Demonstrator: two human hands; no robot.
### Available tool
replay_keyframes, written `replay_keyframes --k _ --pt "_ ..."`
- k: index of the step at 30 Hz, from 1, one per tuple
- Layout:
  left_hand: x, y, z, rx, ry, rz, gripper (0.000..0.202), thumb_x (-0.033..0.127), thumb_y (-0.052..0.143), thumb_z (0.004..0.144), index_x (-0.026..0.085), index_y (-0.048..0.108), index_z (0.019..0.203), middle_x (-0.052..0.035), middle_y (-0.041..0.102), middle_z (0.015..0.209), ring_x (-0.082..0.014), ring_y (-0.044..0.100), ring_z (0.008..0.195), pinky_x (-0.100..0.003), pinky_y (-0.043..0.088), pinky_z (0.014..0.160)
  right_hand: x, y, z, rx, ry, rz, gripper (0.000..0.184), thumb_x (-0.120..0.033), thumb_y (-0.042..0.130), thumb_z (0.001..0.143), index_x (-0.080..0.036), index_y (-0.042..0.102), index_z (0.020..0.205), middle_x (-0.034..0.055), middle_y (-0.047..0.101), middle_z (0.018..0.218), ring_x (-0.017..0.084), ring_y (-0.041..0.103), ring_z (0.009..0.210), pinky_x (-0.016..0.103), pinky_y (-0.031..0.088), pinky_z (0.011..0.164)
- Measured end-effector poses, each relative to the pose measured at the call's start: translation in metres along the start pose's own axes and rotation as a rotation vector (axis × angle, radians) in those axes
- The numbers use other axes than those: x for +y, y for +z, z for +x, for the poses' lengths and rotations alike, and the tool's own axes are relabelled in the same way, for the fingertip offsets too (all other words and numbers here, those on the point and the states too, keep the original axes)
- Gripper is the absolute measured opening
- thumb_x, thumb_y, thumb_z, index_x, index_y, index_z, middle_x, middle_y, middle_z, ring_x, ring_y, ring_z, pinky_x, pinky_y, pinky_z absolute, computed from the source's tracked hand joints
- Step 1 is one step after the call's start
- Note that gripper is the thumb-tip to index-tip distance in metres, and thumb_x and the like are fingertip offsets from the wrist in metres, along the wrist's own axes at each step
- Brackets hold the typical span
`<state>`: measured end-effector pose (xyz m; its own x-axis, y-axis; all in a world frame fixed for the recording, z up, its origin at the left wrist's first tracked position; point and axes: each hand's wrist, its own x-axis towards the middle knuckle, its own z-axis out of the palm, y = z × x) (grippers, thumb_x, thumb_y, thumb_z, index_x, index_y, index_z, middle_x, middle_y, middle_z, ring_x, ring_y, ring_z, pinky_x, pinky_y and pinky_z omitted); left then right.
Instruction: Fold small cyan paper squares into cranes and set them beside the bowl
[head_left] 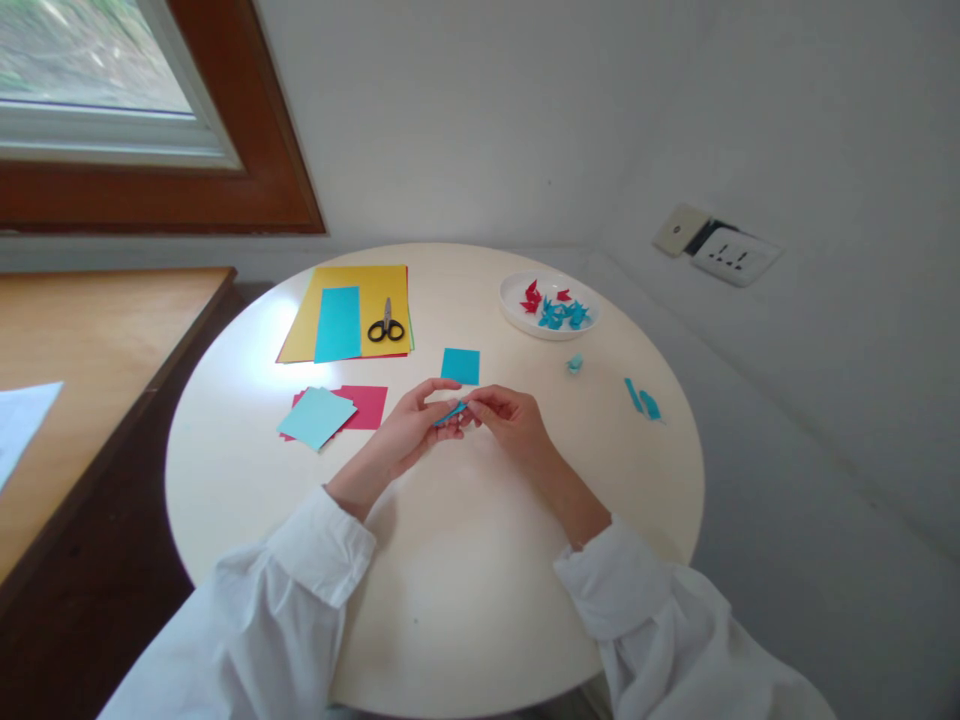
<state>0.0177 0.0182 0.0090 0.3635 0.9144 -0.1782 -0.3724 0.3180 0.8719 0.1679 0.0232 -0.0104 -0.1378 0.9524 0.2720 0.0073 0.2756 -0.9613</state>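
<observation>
Between my two hands, above the middle of the round white table (465, 560), is a small folded piece of blue paper (450, 412). My left hand (416, 425) pinches it from the left, thumb on top. From the right, my right hand (506, 415) closes thumb and fingers on its other end. Fingers cover much of the folded paper, so its exact shape cannot be made out. Just beyond my hands a flat blue paper square (460, 366) lies on the table.
At the back left, black-handled scissors (386, 325) and a blue strip (338, 322) lie on yellow sheets (390, 283). Nearer are pale blue (317, 418) and pink squares (369, 406). A white dish (512, 318) holds red and blue folded figures. Rightward lie a pale folded figure (574, 364) and blue scraps (649, 405).
</observation>
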Motion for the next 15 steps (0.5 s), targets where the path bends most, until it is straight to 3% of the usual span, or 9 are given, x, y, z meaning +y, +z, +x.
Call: replay_keyframes --k 4,7,11,15 --pt "-0.0001 -0.0024 0.0002 -0.007 -0.018 -0.049 0.032 0.031 0.069 0.07 0.017 0.055 0.095 -0.0044 0.067 0.078 -0.0123 0.064 0.066 -0.029 0.05 0.07 0.0004 0.0005 0.0009 0.121 -0.005 -0.02 0.01 -0.028 0.061 0.072 -0.019 0.065 0.073 -0.0007 0.067 0.064 0.012 0.062 0.058 0.027 0.051 0.06" --pt "-0.0008 -0.0016 -0.0003 0.019 0.012 -0.019 0.033 0.029 0.072 0.067 0.017 0.058 0.095 -0.0053 0.069 0.079 -0.0132 0.065 0.069 -0.031 0.05 0.077 0.0009 0.0007 0.0018 0.184 -0.015 -0.044 0.009 -0.027 0.06 0.072 -0.019 0.064 0.073 0.0004 0.068 0.065 0.014 0.063 0.061 0.027 0.051 0.06" --pt "-0.0055 -0.001 0.0016 0.094 0.128 0.086 0.03 0.026 0.075 0.063 0.014 0.063 0.088 -0.0056 0.071 0.075 -0.0163 0.066 0.076 -0.035 0.048 0.084 0.0015 0.0024 0.0019 0.214 -0.034 -0.055 0.008 -0.026 0.061 0.07 -0.02 0.065 0.071 0.0005 0.069 0.067 0.015 0.063 0.062 0.028 0.052 0.06" --pt "-0.0087 -0.002 0.0037 0.146 0.232 0.165 0.025 0.027 0.074 0.063 0.013 0.065 0.082 -0.0051 0.071 0.074 -0.0171 0.066 0.075 -0.036 0.049 0.082 0.0014 0.0046 0.001 0.195 -0.021 -0.037 0.009 -0.027 0.064 0.068 -0.02 0.067 0.073 0.0015 0.07 0.073 0.016 0.065 0.067 0.029 0.054 0.064"
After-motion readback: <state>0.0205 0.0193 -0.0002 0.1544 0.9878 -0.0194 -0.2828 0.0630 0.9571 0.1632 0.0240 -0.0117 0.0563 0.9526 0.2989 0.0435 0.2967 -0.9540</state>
